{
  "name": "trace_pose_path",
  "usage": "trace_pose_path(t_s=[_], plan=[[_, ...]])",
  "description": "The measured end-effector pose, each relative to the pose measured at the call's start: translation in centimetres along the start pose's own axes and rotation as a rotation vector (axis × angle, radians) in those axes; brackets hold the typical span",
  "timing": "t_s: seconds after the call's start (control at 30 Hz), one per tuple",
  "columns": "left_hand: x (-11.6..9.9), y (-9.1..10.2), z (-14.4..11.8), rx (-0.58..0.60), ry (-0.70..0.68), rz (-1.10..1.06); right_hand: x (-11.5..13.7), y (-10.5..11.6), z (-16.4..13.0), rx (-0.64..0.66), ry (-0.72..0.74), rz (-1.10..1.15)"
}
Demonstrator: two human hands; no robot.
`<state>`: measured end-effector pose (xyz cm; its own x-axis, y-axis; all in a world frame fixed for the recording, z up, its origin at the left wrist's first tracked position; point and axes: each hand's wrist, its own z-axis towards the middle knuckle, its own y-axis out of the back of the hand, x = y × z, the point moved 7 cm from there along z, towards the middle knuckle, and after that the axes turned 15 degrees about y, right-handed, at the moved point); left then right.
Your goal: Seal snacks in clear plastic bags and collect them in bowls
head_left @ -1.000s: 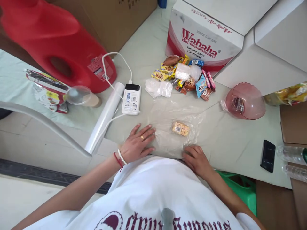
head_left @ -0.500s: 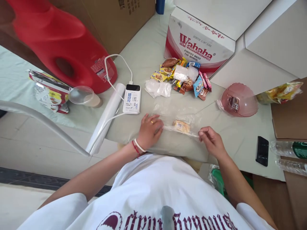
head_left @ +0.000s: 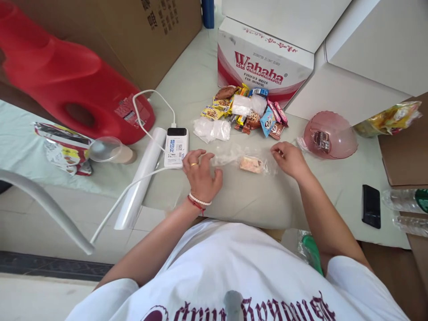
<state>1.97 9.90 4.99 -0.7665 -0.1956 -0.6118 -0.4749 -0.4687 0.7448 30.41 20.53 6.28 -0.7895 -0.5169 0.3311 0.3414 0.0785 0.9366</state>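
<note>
A small wrapped snack (head_left: 251, 164), orange and cream coloured, lies on the table with thin clear plastic film (head_left: 230, 154) around it and spreading to its left. My left hand (head_left: 202, 176) is held to the left of the film, fingers bent and apart, with nothing in it. Its fingertips are close to the white power bank (head_left: 176, 148). At the film's right end my right hand (head_left: 289, 159) has thumb and fingertips pinched together on the film's edge, which is hard to see there. Beyond the snack lie white, film-wrapped bundles (head_left: 212, 129).
Several packaged snacks (head_left: 267, 121) are heaped before the Wahaha box (head_left: 262, 62). A pink bowl (head_left: 341, 138) and black phone (head_left: 371, 206) are at right. Leftward are a film roll (head_left: 140, 180), plastic cup (head_left: 110, 150), red jug (head_left: 96, 89) and a white cable (head_left: 129, 191).
The film's near edge has been turned away from me over the snack, which has moved slightly away too. My left hand let go and moved left; my right hand moved farther from me.
</note>
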Motion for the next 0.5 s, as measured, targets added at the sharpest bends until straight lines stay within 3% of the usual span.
trace_pose_path(t_s=[0.1, 0.2, 0.3, 0.4, 0.5], plan=[[-1.8, 0.3, -1.0, 0.056, -0.200, -0.024, 0.7, -0.7, 3.2, 0.045, 0.070, 0.082], [-4.5, -1.5, -2.1, 0.284, -0.475, -0.049, 1.4, -2.1, 4.7, 0.062, 0.078, 0.106], [-6.4, -4.0, -2.7, 0.442, -0.608, -0.047, 1.6, -2.5, 4.7, -0.019, 0.109, 0.067], [-6.8, -6.6, -1.8, 0.467, -0.518, -0.042, 0.4, -2.8, 4.5, -0.029, 0.034, 0.062], [-4.8, -7.9, 1.1, 0.289, -0.156, -0.097, -0.4, -2.8, 4.0, -0.014, -0.051, 0.121]])
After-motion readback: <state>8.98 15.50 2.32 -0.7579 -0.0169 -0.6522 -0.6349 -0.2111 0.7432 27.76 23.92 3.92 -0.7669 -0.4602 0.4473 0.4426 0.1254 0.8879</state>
